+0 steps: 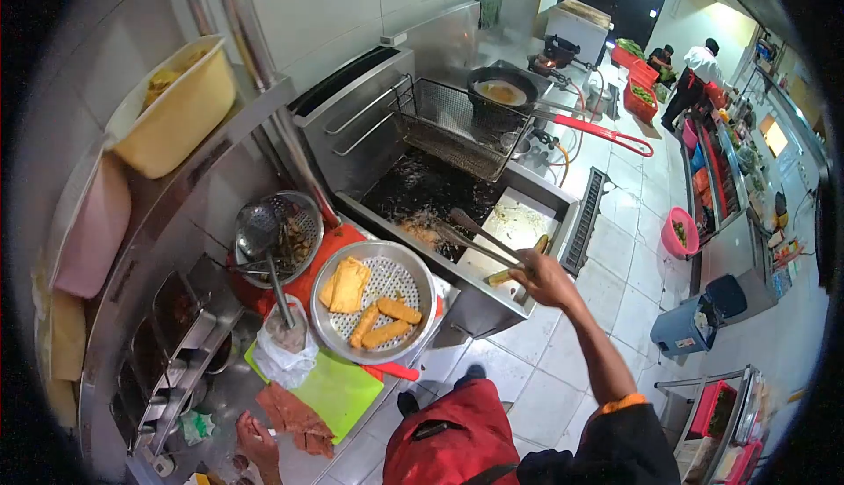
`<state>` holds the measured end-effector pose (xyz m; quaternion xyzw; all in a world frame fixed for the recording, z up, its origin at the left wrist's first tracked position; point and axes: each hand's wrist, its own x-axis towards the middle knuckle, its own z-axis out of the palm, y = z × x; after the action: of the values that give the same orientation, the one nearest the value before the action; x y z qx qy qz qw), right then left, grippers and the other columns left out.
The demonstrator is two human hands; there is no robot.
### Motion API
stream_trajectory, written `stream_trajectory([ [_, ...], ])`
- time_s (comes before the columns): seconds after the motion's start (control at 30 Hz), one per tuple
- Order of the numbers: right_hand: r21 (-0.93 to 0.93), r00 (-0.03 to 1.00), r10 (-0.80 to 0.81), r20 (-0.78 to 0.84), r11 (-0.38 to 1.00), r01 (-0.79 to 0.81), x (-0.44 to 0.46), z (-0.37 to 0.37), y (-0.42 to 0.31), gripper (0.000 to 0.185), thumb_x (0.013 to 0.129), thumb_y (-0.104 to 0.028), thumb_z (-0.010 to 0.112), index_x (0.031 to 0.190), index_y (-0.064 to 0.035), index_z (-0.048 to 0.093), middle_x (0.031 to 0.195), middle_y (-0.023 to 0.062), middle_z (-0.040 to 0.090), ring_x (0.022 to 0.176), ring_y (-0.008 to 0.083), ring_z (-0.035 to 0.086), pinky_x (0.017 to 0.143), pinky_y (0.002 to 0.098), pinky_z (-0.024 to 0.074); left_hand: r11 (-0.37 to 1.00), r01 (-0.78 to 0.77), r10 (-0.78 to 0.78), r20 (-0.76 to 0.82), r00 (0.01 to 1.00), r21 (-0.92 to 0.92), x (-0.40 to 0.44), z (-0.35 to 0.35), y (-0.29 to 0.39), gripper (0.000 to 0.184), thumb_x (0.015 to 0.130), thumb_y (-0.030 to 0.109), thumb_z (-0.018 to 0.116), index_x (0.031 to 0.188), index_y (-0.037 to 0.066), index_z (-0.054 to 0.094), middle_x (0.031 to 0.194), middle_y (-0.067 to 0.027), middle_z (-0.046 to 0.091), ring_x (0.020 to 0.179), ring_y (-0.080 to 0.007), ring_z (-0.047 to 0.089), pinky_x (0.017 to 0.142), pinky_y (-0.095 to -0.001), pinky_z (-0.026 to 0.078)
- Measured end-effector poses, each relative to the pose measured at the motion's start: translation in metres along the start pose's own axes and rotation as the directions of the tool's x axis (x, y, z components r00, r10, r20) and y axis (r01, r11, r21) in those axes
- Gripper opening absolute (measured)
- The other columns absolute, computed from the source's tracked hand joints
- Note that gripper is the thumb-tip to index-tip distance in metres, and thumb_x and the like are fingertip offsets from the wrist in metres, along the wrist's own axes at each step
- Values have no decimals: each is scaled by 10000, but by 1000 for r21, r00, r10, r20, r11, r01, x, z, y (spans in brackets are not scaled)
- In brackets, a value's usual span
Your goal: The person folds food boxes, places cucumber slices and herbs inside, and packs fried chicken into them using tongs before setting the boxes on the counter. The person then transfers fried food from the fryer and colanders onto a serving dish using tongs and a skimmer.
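Metal tongs (492, 240) are held in my right hand (547, 280), their tips down at the fryer's dark oil (422, 182), where some light-brown food (422, 228) is frying. Beside my right hand lies a greenish-brown piece (499, 277) on the fryer's tray. Low at the left, my left hand (255, 443) rests near a reddish-brown cloth (294, 416), its fingers curled; what they hold, if anything, cannot be made out. Between the hands, a perforated metal bowl (327, 342) carries golden fried pieces (385, 321).
A wire basket (457, 116) with a red handle hangs over the fryer. At the left are a strainer bowl (303, 212), a green board (338, 388) and a plastic bag (286, 353). Further back, a wok (501, 89) stands on a burner and two people (701, 67) are working.
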<state>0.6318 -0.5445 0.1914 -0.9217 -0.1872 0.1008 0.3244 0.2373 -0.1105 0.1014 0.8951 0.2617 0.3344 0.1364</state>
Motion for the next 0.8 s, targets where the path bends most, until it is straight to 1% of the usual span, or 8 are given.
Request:
stream_trajectory([
  [0.07,-131,989,-142,48,980,147,51,13,58,363,804,-235,608,1025,39,519,775,243,604,755,378,605,658,430,482,980,194,-190,103,976,-37,2,13,10,198,856,61,499,1035,-23,514,781,-93,550,627,-169,513,585,-297,413],
  [0.17,-207,958,-84,276,968,144,117,39,86,340,769,-243,628,978,10,540,847,261,596,840,399,581,715,438,478,965,261,-260,19,965,-16,-3,32,48,214,858,84,500,1038,-32,510,783,-100,548,648,-168,514,593,-295,417],
  [0.3,-291,909,-124,398,923,254,168,87,100,432,761,-222,626,1084,27,487,894,250,597,844,389,592,722,437,492,943,324,-321,42,946,-73,-21,41,115,276,853,138,534,1065,-37,503,777,-91,566,657,-165,527,605,-288,428],
  [0.37,-281,884,-108,454,925,258,186,100,100,485,762,-230,621,1134,32,453,908,241,593,848,385,595,726,441,496,952,304,-304,-1,953,48,-38,46,139,275,849,131,531,1070,-30,507,770,-89,570,650,-159,528,606,-281,429],
  [0.4,-270,875,-126,468,922,277,194,113,108,485,762,-230,621,1134,32,453,908,241,593,848,385,595,726,441,496,954,259,-258,-28,966,154,-45,47,150,274,844,124,527,1075,-23,510,763,-88,575,643,-153,530,608,-273,430],
  [0.43,-257,884,-190,427,912,320,201,130,115,463,765,-239,625,1114,22,472,878,240,599,823,392,598,709,445,503,840,520,-534,64,843,153,-57,42,161,260,833,83,511,1075,-11,517,737,-92,568,630,-153,527,584,-264,429],
  [0.6,-317,861,-294,416,840,440,212,149,121,364,764,-183,605,1039,31,502,815,251,598,754,394,607,666,461,509,878,469,-470,-7,882,96,-82,43,194,244,821,20,496,1060,-24,510,677,-75,531,555,-136,491,508,-238,403],
  [0.8,-270,863,-338,375,851,451,205,133,117,371,795,-199,542,1080,31,486,825,246,596,743,393,609,646,452,509,802,589,-593,11,805,98,-107,40,202,229,835,43,452,1049,-21,502,671,-62,496,558,-101,442,538,-247,385],
])
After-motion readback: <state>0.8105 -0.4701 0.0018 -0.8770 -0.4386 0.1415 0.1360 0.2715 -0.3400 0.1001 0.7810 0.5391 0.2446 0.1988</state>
